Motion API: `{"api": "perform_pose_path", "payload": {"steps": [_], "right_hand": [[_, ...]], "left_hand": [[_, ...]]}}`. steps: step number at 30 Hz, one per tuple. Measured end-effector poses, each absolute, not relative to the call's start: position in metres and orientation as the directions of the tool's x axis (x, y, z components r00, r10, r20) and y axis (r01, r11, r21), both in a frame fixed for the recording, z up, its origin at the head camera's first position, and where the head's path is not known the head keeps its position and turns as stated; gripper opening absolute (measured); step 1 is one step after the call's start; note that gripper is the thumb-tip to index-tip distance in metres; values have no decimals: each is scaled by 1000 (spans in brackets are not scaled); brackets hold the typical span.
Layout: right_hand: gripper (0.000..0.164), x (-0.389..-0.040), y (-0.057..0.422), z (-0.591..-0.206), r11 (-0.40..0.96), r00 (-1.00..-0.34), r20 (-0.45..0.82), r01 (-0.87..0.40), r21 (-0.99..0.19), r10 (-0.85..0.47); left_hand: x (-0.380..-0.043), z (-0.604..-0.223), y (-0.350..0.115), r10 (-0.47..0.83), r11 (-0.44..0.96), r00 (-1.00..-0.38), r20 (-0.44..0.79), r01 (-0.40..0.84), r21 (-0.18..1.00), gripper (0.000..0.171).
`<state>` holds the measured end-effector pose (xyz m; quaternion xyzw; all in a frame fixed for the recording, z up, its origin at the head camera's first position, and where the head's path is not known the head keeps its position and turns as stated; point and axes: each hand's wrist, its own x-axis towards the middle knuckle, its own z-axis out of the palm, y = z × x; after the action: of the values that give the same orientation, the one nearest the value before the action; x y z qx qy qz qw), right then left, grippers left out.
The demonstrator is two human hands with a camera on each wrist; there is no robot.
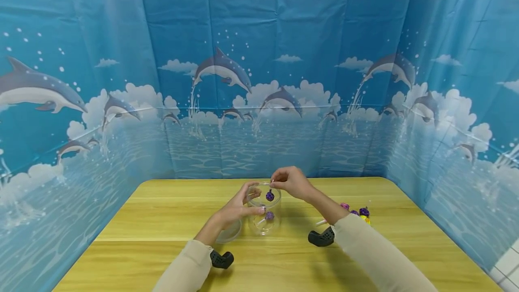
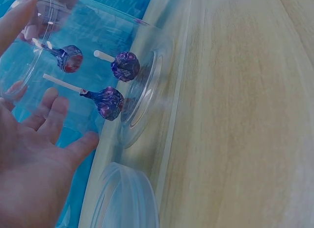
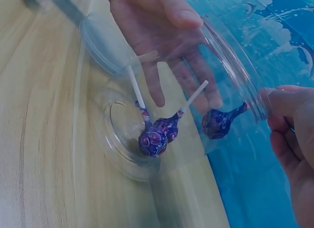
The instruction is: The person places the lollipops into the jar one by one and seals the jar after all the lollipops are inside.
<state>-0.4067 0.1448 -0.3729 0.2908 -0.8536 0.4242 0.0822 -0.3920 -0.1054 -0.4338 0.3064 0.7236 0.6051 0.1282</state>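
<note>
A clear plastic jar (image 1: 263, 231) stands upright on the wooden table. My left hand (image 1: 235, 207) holds it near the rim, thumb on the near side and fingers around the far side. By its white stick, my right hand (image 1: 295, 184) pinches a purple-wrapped lollipop (image 3: 216, 124), whose head hangs down inside the jar's mouth. Two more purple lollipops lie at the jar's bottom, one (image 2: 109, 103) beside the other (image 2: 125, 66), with their sticks slanting upward. A clear round lid (image 2: 130, 203) lies on the table beside the jar, partly behind my left wrist in the head view.
Several wrapped lollipops (image 1: 364, 211), purple, pink and yellow, lie on the table to the right, partly hidden by my right forearm. A blue dolphin-print curtain (image 1: 259, 143) hangs behind the wooden table (image 1: 162, 220).
</note>
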Motion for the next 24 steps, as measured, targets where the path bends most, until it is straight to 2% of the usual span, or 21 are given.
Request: {"api": "perform_pose_path", "payload": {"steps": [8,24], "right_hand": [[5,-406,139,-373,486,-765,446,-642,-594,-466],[6,-403,145,-369,470,-762,432,-641,-607,-483]], "left_hand": [[-393,-433,-105,602,76,-777,184,285,955,75],[-392,-434,-106,594,79,-782,189,290,954,78]]}}
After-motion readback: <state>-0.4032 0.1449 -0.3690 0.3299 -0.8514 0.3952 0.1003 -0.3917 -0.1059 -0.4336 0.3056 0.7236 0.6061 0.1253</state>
